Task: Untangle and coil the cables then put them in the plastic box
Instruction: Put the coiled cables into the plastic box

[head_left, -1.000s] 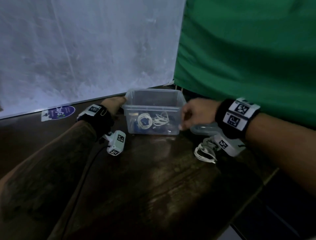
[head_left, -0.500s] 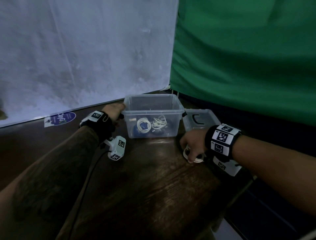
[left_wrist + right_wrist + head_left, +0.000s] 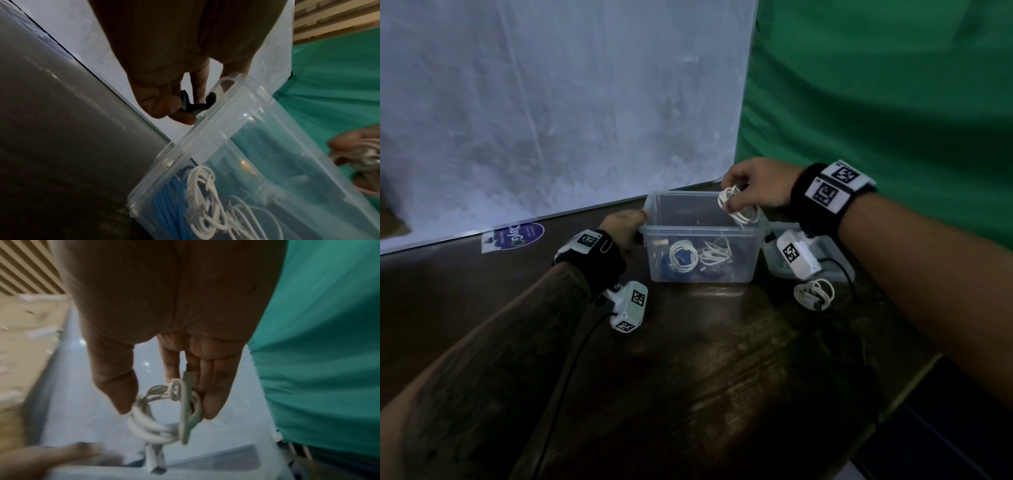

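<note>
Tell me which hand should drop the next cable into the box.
Right. The right hand already pinches a coiled white cable above the open box, while the left hand grips the box's left rim, likely steadying it.

Dim light. Dark wood table (image 3: 722, 377), grain visible, glossy patches. White sheet backdrop (image 3: 551, 102) behind-left, green cloth (image 3: 893, 85) behind-right. Round purple sticker (image 3: 517, 236) on tabletop nr backdrop edge. Slatted wood panel (image 3: 339, 16) above.
</note>
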The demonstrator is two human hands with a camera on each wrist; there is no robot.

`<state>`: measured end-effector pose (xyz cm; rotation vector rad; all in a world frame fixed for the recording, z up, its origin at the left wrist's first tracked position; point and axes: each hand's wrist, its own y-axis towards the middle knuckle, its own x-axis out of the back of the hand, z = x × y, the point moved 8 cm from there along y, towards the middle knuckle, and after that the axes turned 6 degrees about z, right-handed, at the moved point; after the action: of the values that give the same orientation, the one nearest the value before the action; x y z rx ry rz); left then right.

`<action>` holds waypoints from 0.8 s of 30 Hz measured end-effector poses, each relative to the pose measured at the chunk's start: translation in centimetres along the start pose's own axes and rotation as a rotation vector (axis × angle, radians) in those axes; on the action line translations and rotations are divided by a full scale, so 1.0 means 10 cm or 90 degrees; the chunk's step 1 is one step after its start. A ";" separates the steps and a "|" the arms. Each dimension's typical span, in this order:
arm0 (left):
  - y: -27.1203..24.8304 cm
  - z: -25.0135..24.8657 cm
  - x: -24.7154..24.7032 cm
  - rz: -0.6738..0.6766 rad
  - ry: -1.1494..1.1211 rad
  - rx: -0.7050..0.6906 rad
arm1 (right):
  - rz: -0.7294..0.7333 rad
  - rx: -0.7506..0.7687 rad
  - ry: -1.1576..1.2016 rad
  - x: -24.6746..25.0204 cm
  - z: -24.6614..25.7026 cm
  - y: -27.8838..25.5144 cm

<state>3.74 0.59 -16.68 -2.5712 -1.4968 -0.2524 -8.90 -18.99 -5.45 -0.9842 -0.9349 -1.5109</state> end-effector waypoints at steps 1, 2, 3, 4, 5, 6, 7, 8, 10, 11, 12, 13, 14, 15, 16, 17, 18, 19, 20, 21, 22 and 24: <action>0.02 0.01 0.00 0.003 0.004 -0.003 | -0.018 -0.017 -0.009 0.01 -0.06 0.11; 0.05 0.02 0.01 0.002 0.006 -0.003 | -0.024 -0.036 -0.025 -0.01 -0.12 0.21; 0.07 0.04 0.01 0.000 0.002 -0.002 | -0.019 -0.052 -0.043 -0.06 -0.18 0.31; 0.08 0.06 0.02 -0.004 -0.002 -0.002 | -0.004 -0.065 -0.065 -0.12 -0.23 0.40; 0.10 0.07 0.03 -0.005 -0.004 -0.004 | 0.012 -0.071 -0.092 -0.19 -0.27 0.49; 0.11 0.08 0.03 -0.005 -0.004 -0.006 | 0.024 -0.075 -0.125 -0.25 -0.30 0.55; 0.11 0.08 0.02 -0.004 -0.004 -0.010 | 0.026 -0.077 -0.153 -0.29 -0.33 0.60; 0.11 0.07 0.02 -0.001 -0.001 -0.014 | 0.023 -0.081 -0.166 -0.31 -0.36 0.63; 0.12 0.07 0.01 0.002 0.001 -0.020 | 0.006 -0.082 -0.130 -0.27 -0.40 0.60; 0.13 0.07 0.01 0.002 0.004 -0.018 | -0.004 -0.077 -0.092 -0.22 -0.43 0.55; 0.13 0.08 0.02 -0.002 0.003 -0.015 | -0.013 -0.072 -0.062 -0.17 -0.47 0.46; 0.14 0.09 0.03 -0.006 -0.006 -0.013 | -0.024 -0.070 -0.045 -0.12 -0.53 0.36; 0.14 0.10 0.02 -0.008 -0.009 -0.009 | -0.033 -0.070 -0.043 -0.07 -0.57 0.24; 0.15 0.10 0.02 -0.008 0.000 -0.007 | -0.041 -0.078 -0.057 -0.03 -0.63 0.10; 0.15 0.10 0.01 -0.010 0.009 -0.006 | -0.037 -0.097 -0.081 -0.02 -0.69 -0.06; 0.15 0.11 0.01 -0.024 0.004 -0.002 | -0.017 -0.123 -0.102 -0.07 -0.78 -0.20; 0.14 0.12 0.02 -0.038 -0.007 0.007 | 0.024 -0.156 -0.116 -0.14 -0.89 -0.33; 0.13 0.12 0.02 -0.047 -0.011 0.013 | 0.072 -0.194 -0.121 -0.24 -1.04 -0.45; 0.12 0.12 0.02 -0.049 -0.012 0.017 | 0.133 -0.233 -0.125 -0.37 -1.18 -0.58; 0.11 0.12 0.01 -0.046 -0.012 0.017 | 0.200 -0.264 -0.121 -0.51 -1.29 -0.69; 0.09 0.10 0.01 -0.042 -0.012 0.016 | 0.268 -0.296 -0.110 -0.65 -1.38 -0.81; 0.06 0.09 0.02 -0.039 -0.005 0.017 | 0.354 -0.336 -0.103 -0.87 -1.46 -1.00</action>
<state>4.43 0.60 -17.50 -2.5117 -1.5735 -0.2290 -19.47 -28.17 -19.33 -1.6099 -0.3093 -1.2205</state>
